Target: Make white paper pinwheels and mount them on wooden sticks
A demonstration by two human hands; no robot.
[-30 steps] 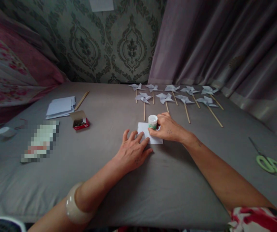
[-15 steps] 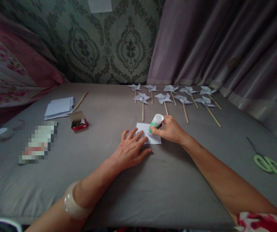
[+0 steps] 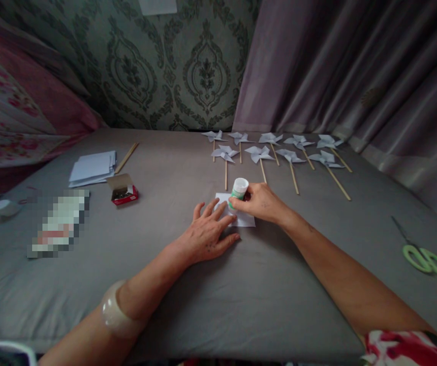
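Observation:
A small white sheet of paper [image 3: 246, 219] lies on the grey cloth in front of me. My left hand [image 3: 211, 231] rests flat with spread fingers, its fingertips over the paper's left part. My right hand [image 3: 258, 201] grips a white and green glue stick [image 3: 238, 192], tilted slightly, its lower end down at the paper. That lower end is partly hidden by my fingers. Beyond the hands, several white paper pinwheels [image 3: 259, 154] on wooden sticks lie in two rows.
At left are a stack of white paper [image 3: 92, 169], wooden sticks [image 3: 127, 157], an open red box [image 3: 124, 192] of small metal pieces and a blurred-out packet [image 3: 60, 223]. Scissors with green handles [image 3: 426, 259] lie at right. Patterned wall and curtains [image 3: 310, 66] border the back.
My right hand has moved the glue stick a little to the left over the paper and holds it more upright. My left hand stays in place.

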